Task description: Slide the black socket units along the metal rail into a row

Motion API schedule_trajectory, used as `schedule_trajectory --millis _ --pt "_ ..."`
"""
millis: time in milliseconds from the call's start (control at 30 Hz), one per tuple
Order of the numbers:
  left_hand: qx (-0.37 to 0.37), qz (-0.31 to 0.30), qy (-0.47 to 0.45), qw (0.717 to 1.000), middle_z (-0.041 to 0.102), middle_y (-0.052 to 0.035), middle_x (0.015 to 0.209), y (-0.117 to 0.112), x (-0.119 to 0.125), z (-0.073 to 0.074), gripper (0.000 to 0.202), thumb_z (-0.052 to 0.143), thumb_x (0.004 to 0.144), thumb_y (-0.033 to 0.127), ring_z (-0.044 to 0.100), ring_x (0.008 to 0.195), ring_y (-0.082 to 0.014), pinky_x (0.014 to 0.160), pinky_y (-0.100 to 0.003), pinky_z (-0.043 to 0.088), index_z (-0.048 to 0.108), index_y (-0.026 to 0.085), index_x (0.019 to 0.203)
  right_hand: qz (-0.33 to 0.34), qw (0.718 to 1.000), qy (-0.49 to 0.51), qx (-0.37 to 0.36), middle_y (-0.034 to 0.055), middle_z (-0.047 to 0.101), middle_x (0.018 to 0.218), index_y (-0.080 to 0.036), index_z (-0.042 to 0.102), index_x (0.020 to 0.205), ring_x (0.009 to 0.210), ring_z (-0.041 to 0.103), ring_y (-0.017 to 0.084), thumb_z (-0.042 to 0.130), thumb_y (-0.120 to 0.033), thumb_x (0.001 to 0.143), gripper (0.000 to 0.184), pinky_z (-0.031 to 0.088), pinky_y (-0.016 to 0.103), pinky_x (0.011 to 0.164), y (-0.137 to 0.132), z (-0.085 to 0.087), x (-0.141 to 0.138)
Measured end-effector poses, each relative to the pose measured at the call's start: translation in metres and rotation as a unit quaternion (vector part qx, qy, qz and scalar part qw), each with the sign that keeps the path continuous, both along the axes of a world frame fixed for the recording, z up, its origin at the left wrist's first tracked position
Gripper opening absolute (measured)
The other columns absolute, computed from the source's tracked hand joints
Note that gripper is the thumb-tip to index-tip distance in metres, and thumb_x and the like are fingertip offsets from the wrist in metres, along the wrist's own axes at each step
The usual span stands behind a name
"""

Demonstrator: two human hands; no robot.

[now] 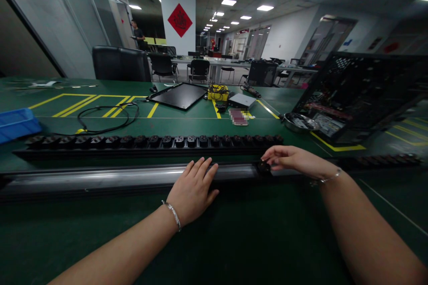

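Head view: your left hand point(192, 191) lies flat on the metal rail point(100, 178), fingers straight, holding nothing. Right hand point(294, 160) is bent at the wrist, fingers curled, tips on the black knob point(264, 168); can't tell if it's gripped. Socket strip point(133, 142) runs just beyond your fingertips. Green bench point(254, 240) is under your wrists.

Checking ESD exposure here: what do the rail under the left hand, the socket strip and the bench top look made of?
Rail: likely bare metal, silvery semi-gloss; a glare streak runs along it beside the left hand. Socket strip: matte black, probably moulded plastic. Bench top: dull green mat, perhaps rubber or vinyl, yellow lines on it.
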State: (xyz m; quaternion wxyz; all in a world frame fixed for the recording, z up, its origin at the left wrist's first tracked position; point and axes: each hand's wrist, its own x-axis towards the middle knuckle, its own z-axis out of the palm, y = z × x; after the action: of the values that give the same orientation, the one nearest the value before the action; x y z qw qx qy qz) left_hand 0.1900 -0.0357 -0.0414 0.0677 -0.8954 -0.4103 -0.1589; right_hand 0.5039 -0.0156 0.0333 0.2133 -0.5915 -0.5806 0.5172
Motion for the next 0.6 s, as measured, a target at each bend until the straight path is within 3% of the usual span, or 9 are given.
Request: schedule_trajectory --millis 133,300,600 --pt "-0.007 0.002 0.004 1.0 0.039 -0.0087 0.143 0.0 0.0 0.0 0.057 0.046 0.086 0.045 0.034 0.131 -0.0265 0.108 -0.045 0.03 0.036 0.02 0.136 0.014 0.999 -0.044 -0.003 0.007 0.061 0.097 -0.014 0.062 0.095 0.092 0.058 0.018 0.068 -0.039 0.065 0.039 0.049 0.029 0.083 0.0 0.0 0.012" --pt "-0.009 0.002 0.002 1.0 0.039 -0.0085 0.143 0.001 0.0 0.0 0.059 0.046 0.085 0.045 0.034 0.132 -0.0263 0.108 -0.044 0.029 0.034 0.019 0.137 0.102 0.992 -0.065 -0.044 0.0094 0.062 0.105 -0.014 0.062 0.11 0.096 0.059 0.02 0.066 -0.041 0.068 0.05 0.047 0.032 0.089 0.0 -0.001 0.008" --pt "-0.013 0.001 0.003 1.0 0.036 -0.0092 0.145 0.002 0.001 -0.001 0.063 0.048 0.084 0.045 0.032 0.133 -0.0264 0.109 -0.045 0.028 0.031 0.018 0.139 0.277 0.949 -0.139 0.055 0.0048 0.054 0.127 -0.019 0.04 0.138 0.114 0.051 0.018 0.046 -0.032 0.085 0.055 0.035 0.035 0.103 -0.004 -0.003 -0.032"
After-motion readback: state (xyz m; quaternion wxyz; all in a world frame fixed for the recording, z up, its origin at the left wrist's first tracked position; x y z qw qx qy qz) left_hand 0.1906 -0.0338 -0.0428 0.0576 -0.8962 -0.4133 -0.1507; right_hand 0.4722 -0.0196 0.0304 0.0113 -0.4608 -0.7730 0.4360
